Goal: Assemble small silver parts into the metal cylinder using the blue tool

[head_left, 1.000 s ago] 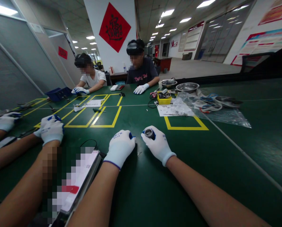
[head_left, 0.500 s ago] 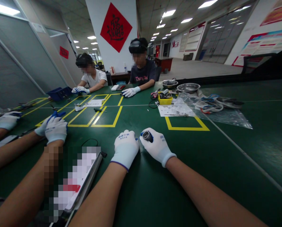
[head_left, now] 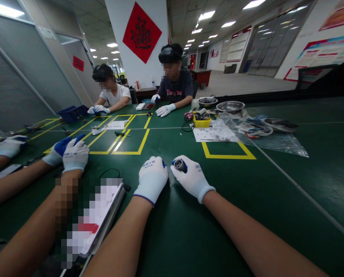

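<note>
My right hand (head_left: 193, 179), in a white glove with blue palm, is wrapped round a dark cylindrical part (head_left: 180, 165). Its round, metallic-looking end faces up out of the grip; the rest is covered by the glove. Just to the left, my left hand (head_left: 151, 179) is closed with its knuckles up, wearing a matching glove. Its fingertips curl out of sight, so what they hold, if anything, is hidden. A narrow gap separates the two hands, both low over the green table (head_left: 232, 200).
A tablet-like device (head_left: 102, 219), partly pixelated, lies left of my left forearm. Beside it are a co-worker's gloved hands (head_left: 75, 154). Ahead are a green-handled screwdriver (head_left: 119, 133), a yellow bin (head_left: 201, 122), metal bowls (head_left: 230, 107) and a plastic bag (head_left: 275, 142). Two people sit opposite.
My left hand has shifted slightly left, away from my right, which stays put round the dark part. The neighbour's hands moved right. Across the table, a person's gloved hand moved right and another came into view.
</note>
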Demonstrator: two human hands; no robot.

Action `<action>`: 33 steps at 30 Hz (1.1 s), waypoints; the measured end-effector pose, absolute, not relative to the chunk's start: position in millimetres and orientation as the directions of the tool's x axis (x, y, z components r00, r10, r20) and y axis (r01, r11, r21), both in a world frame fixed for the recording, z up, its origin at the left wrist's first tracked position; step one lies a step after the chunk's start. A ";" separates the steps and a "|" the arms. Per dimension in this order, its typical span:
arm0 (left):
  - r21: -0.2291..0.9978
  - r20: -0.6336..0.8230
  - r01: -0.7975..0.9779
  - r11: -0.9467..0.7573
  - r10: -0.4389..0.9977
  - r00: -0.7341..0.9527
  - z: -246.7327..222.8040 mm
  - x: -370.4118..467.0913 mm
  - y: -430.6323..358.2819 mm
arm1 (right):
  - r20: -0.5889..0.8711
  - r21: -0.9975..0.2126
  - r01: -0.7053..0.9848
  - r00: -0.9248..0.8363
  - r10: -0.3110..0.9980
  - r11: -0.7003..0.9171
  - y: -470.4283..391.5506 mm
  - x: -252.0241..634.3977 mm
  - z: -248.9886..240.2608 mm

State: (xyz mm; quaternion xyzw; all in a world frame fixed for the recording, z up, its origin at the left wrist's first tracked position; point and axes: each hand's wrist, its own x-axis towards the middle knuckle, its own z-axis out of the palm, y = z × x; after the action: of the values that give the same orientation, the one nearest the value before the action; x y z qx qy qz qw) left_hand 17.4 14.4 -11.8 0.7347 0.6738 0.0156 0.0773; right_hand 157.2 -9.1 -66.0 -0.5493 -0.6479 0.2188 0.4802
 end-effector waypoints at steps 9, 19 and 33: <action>0.185 -0.079 0.982 -0.039 0.995 0.054 -6.7 6.3 23.1 | 0.378 -0.828 0.478 0.090 0.921 0.293 -9.6 156.7 -63.4; 0.148 -0.122 0.975 -0.169 0.975 0.187 -8.7 7.6 15.9 | 0.367 -0.836 0.467 0.085 0.927 0.288 -8.6 156.5 -64.1; 0.035 -0.113 0.962 -0.272 0.955 0.274 -10.1 12.6 16.7 | 0.371 -0.825 0.484 0.074 0.926 0.293 -8.0 156.9 -65.9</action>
State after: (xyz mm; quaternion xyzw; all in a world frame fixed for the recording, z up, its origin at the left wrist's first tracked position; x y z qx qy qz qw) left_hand 12.6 16.7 -10.1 0.7968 0.6014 -0.0345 0.0483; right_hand 156.9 -8.0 -65.9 -0.5493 -0.6413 0.2279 0.4848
